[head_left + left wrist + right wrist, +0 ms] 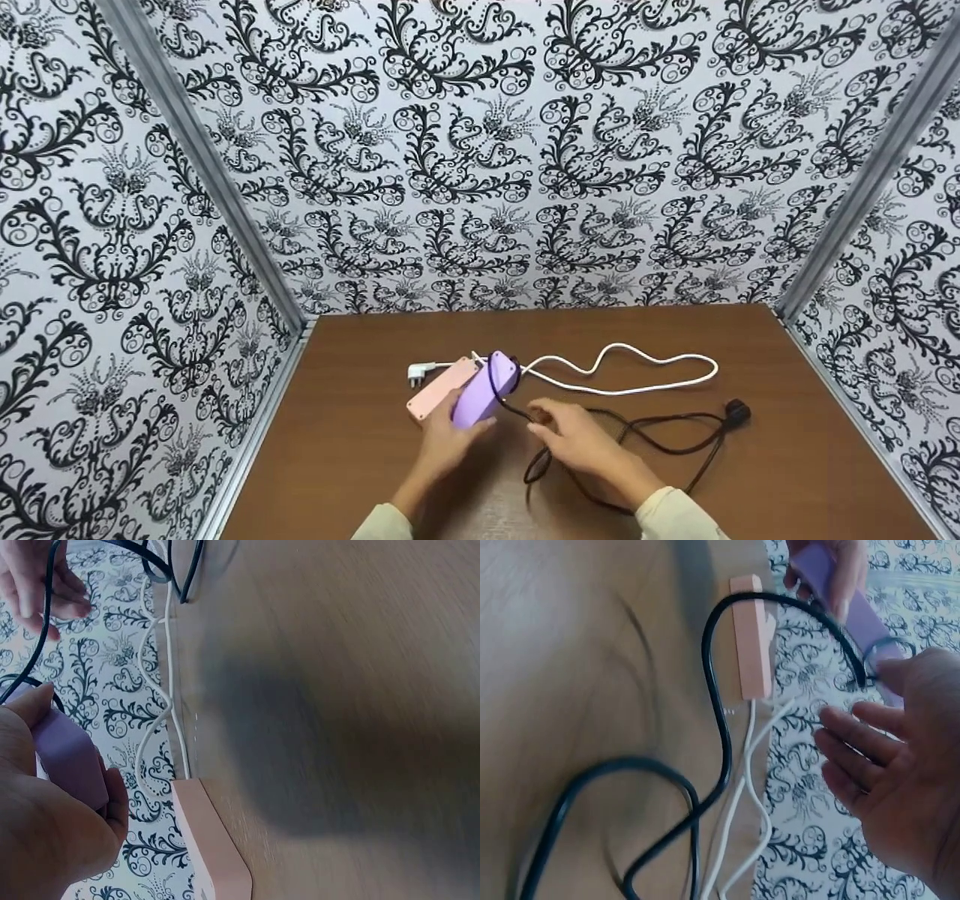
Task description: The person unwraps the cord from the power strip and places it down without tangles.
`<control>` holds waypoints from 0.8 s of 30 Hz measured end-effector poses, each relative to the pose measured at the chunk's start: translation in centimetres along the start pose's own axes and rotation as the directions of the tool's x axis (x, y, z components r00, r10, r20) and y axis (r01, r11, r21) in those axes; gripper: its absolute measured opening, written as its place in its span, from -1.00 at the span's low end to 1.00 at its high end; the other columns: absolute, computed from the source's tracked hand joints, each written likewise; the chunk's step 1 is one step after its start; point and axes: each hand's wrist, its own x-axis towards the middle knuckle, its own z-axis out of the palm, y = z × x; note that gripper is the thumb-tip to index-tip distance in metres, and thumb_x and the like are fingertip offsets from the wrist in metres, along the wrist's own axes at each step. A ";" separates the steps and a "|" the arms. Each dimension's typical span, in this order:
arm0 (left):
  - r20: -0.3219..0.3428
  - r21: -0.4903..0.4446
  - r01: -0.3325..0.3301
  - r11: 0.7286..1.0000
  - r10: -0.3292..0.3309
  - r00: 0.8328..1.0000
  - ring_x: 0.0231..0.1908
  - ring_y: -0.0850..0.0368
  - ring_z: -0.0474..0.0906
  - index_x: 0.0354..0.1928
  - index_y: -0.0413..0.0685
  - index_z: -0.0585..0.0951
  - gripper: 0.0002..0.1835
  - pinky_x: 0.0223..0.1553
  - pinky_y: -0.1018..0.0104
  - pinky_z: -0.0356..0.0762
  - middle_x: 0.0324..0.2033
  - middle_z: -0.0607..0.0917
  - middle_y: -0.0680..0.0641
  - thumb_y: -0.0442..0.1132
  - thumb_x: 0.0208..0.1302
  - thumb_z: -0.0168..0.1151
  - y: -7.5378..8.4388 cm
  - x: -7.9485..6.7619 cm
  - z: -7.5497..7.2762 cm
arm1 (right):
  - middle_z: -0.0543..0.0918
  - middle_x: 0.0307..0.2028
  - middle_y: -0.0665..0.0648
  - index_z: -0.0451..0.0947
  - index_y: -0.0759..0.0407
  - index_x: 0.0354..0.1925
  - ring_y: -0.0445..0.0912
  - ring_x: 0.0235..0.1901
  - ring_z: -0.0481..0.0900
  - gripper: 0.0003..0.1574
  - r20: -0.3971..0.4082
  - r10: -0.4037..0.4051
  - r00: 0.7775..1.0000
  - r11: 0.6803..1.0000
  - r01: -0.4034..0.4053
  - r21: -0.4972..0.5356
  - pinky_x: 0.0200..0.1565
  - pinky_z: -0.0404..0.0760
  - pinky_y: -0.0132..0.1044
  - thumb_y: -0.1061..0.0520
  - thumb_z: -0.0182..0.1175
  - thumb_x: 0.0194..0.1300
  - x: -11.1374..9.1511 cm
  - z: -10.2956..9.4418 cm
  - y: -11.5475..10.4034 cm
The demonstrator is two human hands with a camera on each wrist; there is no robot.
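In the head view, my left hand [444, 439] grips the near end of a purple power strip [486, 390], raised above the table and tilted. A black cord [501, 394] loops around the strip's far end. My right hand [574, 439] hovers just right of it, its fingers apart and loosely bent, fingertips right at the cord. The right wrist view shows the palm [922, 787] facing the camera and the cord running past the thumb tip. Beside the purple strip, a pink power strip [442, 388] lies on the table, partly hidden by the left hand.
A white cord [652, 390] lies looped at the back of the brown table [360, 337], with its white plug [417, 373] left of the pink strip. The black plug [737, 412] rests at the right, near tangled black cord. Patterned walls [480, 150] enclose the table.
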 end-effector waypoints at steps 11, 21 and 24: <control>0.023 0.045 0.037 0.998 -0.038 0.999 0.01 0.05 0.68 0.33 -0.19 0.58 -0.16 0.08 0.10 0.66 0.10 0.77 -0.17 0.13 0.11 0.65 0.6 -0.2 -0.2 | 0.68 -0.47 -0.04 0.68 0.19 0.09 -0.35 -0.45 0.54 -0.75 -0.165 0.027 0.986 1.000 -0.028 -0.008 -0.28 0.58 -0.33 0.27 0.19 0.52 0.8 1.0 -0.2; -0.039 0.116 0.002 0.993 0.003 0.999 -0.12 0.06 0.66 0.00 -0.14 0.59 -0.45 -0.05 0.15 0.63 -0.12 0.77 -0.14 -0.01 0.14 0.65 -1.3 0.4 -1.7 | 0.77 -0.37 0.08 0.70 0.28 0.10 -0.16 -0.37 0.68 -0.70 -0.414 0.084 0.907 0.986 -0.134 -0.094 -0.20 0.69 -0.16 0.35 0.21 0.46 0.7 -1.5 2.2; -0.080 0.185 0.023 0.982 -0.008 0.997 -0.21 0.05 0.67 -0.12 -0.10 0.56 -0.42 -0.15 0.16 0.64 -0.20 0.79 -0.15 -0.04 -0.02 0.74 -1.8 0.6 -2.6 | 0.82 -0.16 0.24 0.68 0.32 0.11 0.10 -0.17 0.79 -0.69 -0.380 0.109 0.919 0.972 -0.178 -0.154 0.00 0.74 0.04 0.36 0.22 0.44 0.3 -3.3 3.3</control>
